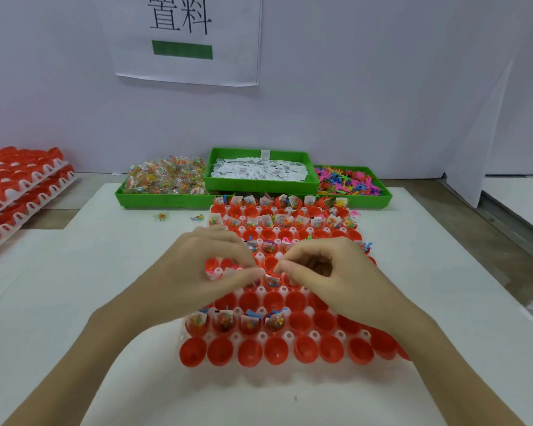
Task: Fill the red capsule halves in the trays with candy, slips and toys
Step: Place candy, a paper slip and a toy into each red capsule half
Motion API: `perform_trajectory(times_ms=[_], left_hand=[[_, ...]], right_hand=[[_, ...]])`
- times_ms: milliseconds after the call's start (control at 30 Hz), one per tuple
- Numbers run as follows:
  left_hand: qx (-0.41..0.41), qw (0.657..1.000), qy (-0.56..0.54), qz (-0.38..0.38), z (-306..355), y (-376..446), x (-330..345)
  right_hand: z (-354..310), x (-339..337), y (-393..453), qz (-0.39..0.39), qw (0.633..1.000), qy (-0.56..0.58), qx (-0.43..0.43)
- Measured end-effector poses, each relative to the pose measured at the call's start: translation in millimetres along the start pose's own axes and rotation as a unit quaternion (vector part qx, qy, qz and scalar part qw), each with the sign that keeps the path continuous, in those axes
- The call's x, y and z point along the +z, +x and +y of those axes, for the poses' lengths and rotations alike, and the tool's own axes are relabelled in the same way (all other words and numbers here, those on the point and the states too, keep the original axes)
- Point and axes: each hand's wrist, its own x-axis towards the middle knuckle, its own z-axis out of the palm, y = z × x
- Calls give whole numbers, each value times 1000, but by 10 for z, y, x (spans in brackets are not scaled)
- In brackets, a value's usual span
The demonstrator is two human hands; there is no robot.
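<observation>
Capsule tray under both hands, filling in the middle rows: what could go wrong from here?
Both wrists hang low over the filled capsules in the near rows; a drag could knock out slips and toys that stick up. The left hand and right hand hide the middle row, so a half could be skipped unseen. Two candy packets already lie loose on the table, so more may spill.

Bare counter (111,302) is lying open on both sides of the capsule tray (277,336), giving passage left and right. Ahead, three green bins (166,200) are blocking the far edge. Stacked red trays (19,192) are crowding the left; a white partition (486,142) is closing off the right.
</observation>
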Motion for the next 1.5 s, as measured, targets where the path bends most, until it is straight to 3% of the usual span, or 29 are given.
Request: perform_trajectory(times_ms=[100,200,333,467,633,833,1000,1333,1400,1500], left_hand=[[-101,979,-29,172,-204,165,33],[-187,953,58,229,-604,404,-39],[-242,933,172,204,-1176,768,-272],[-209,932,278,101,-1474,999,-431],[-220,928,299,34,-1588,1197,-430],[-243,930,249,122,-1546,1257,-365],[-209,939,220,162,-1521,1186,-403],[-198,945,220,138,-1609,1033,-649],[-205,940,214,169,-1619,1001,-666],[-214,921,169,280,-1486,932,-635]], right_hand=[[22,-4,16,28,1000,11,6],[46,-11,42,57,998,12,3],[72,-32,62,87,996,12,-1],[71,-48,74,103,995,7,1],[90,-32,84,102,995,3,9],[99,-20,93,108,994,-8,12],[130,-68,106,126,992,-14,16],[133,-66,112,125,992,-25,24],[137,-73,109,125,992,-24,24],[152,-92,111,128,991,-26,25]])
